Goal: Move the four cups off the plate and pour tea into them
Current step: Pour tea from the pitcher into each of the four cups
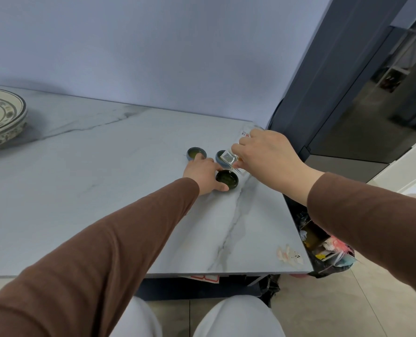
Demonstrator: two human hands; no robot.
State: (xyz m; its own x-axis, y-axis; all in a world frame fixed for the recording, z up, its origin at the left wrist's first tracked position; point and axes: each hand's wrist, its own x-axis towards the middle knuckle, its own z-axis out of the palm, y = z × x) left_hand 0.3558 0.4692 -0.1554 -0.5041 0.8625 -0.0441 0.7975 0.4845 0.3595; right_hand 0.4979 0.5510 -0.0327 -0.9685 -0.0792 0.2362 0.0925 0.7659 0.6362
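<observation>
Small dark glazed cups, three visible, stand off the patterned ceramic plate [19, 110]; right hand [267, 152] grips a tilted clear glass pitcher [228, 158] filling the nearest cup [227, 180], left hand [203, 172] fingers steadying it.

No legible text; red mark on clear pitcher [247, 135] (too small), scrap [290, 255] marks blurred.

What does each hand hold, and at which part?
The right hand grips a clear glass pitcher by its upper body, tilted. The left hand steadies the dark round teacup at its side.
</observation>
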